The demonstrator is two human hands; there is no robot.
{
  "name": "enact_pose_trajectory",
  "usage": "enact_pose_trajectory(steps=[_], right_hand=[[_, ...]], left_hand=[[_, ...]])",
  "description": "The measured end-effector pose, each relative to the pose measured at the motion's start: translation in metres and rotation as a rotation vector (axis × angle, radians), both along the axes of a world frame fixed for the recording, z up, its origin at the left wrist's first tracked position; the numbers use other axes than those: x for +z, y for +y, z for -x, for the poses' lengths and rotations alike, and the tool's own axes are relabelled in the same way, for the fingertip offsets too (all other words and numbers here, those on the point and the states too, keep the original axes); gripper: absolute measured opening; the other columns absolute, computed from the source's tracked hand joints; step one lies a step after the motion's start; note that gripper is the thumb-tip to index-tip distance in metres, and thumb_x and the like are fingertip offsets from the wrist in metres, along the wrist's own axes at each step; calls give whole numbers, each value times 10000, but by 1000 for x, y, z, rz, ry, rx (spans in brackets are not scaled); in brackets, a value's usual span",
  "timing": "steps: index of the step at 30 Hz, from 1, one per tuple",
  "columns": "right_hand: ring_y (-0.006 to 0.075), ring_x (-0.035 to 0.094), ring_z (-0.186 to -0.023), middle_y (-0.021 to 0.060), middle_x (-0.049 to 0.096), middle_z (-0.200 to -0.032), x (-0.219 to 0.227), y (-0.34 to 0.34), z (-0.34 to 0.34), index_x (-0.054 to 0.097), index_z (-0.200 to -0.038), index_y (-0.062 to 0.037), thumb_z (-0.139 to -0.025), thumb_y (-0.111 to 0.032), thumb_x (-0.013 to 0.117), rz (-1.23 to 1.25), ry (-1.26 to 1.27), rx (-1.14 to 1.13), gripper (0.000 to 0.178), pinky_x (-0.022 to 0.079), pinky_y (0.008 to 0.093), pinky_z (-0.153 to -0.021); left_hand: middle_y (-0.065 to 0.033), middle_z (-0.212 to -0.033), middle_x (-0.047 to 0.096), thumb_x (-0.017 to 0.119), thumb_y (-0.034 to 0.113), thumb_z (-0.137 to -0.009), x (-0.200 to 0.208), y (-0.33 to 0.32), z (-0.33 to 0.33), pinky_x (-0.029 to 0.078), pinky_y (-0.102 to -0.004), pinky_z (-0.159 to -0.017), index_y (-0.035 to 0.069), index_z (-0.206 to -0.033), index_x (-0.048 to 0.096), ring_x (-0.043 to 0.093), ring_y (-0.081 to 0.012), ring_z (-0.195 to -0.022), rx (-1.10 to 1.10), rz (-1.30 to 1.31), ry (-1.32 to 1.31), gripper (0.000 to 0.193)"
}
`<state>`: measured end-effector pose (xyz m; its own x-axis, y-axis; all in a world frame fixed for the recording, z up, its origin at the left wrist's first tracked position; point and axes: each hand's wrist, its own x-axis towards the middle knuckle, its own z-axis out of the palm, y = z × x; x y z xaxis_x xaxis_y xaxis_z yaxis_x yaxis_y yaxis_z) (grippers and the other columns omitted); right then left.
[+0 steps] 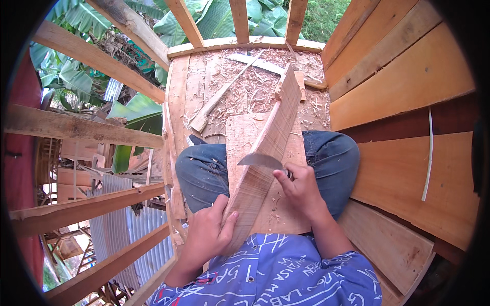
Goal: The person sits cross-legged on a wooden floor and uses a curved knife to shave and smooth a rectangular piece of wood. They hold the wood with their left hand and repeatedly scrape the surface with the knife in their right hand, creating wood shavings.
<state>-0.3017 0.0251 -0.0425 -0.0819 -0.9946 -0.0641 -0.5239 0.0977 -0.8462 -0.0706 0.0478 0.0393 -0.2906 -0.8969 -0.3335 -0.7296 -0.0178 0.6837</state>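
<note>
A long wooden board (pixel 264 168) stands tilted on edge across my lap, its near end close to my shirt and its far end notched. My left hand (pixel 210 227) grips its near part, thumb on the broad face and fingers over the left edge. In my right hand (pixel 300 187) is a knife with a short curved blade (pixel 261 160); the fingers wrap round its handle, mostly hidden. The blade lies across the upper edge of the board, pointing left. Beneath, a flat plank (pixel 237 133) rests between my crossed legs.
Wood shavings (pixel 232 76) cover the floorboards ahead. Among them lie a handsaw (pixel 260 63) and a pointed wood piece (pixel 214 106). Wooden rails (pixel 87 125) border the left and front. A plank wall (pixel 403 168) stands close on the right, with a loose board (pixel 390 250) at its foot.
</note>
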Motion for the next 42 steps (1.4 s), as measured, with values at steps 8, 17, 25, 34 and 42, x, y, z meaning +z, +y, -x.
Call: enact_pose_trajectory(steps=[8,17,25,34,42], right_hand=[[366,627,-549,190,561,-530,-22,-15,0,562,-572,-5,-772,-672,636,117,283,23,701,492,429,-511],[140,348,-506,78,356,-495,-68,-73,74,460,-613,32,-933,-574,523,-55,-150,-465,689,329,338,-478],[254,496,-428,152,488,-479,-4,-24,25,539,-606,49,-861,-534,641,26,-9,-87,644,391,384,-463],[343,605,-509,173,555,-520,-15,1,-15,568,-579,-10,-749,-663,661,33,191,95,681,472,412,-488],[309,611,-504,134,550,-525,-37,-20,-5,524,-553,-43,-662,-756,655,188,319,74,733,475,399,-473]], left_hand=[[-220,-634,553,597,151,-871,8,5,10,429,-501,-571,23,-875,454,580,-430,-627,-44,35,-23,192],[-246,-686,566,605,133,-864,17,18,11,434,-455,-579,5,-905,506,592,-437,-665,-70,-39,-17,167],[-210,-684,596,598,183,-883,4,6,3,439,-483,-576,44,-917,499,610,-422,-669,63,-60,-7,174],[-223,-695,592,595,167,-878,6,0,7,429,-494,-576,33,-903,491,601,-441,-670,63,-62,-26,171],[-223,-670,572,593,150,-880,4,3,10,428,-471,-560,25,-899,486,593,-432,-643,53,-28,-59,166]])
